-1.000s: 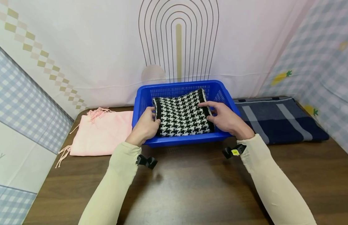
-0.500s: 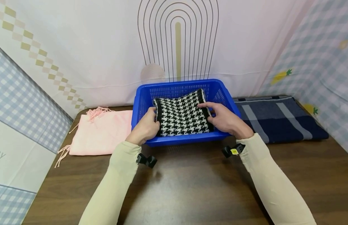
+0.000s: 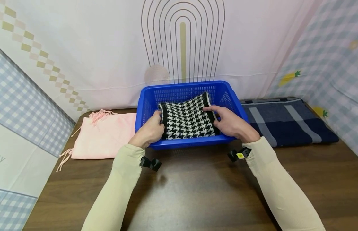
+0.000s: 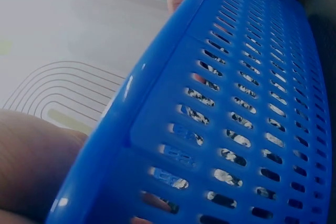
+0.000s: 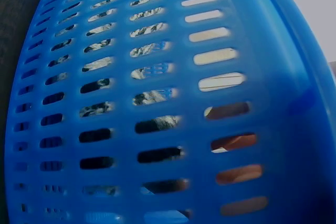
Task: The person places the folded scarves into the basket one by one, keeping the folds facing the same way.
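**Both hands on houndstooth cloth in blue basket**

Barely any change vs 1 s ago: both hands hold the same spots on the cloth, whole scene sits a touch higher in head view, cloth's far edge slightly more bunched.

L hand (image 3: 148, 132) reaches over the near-left rim of the blue basket (image 3: 183, 87), fingers curled round the left edge of the black-and-white houndstooth cloth (image 3: 187, 118), pinching it. R hand (image 3: 229, 123) grips the cloth's right edge, thumb on top, fingers curled under. Cloth lies folded inside the basket, far edge resting up against the back wall.

Wrist views: mostly slotted basket wall (image 4: 247, 129), close up; bits of cloth show thru slots, fingers not clear.

Basket sits on brown table (image 3: 196, 192), mid-back. Pink fringed scarf (image 3: 105, 136) just left of the basket, navy plaid cloth (image 3: 285, 122) just right. Patterned backdrop behind.
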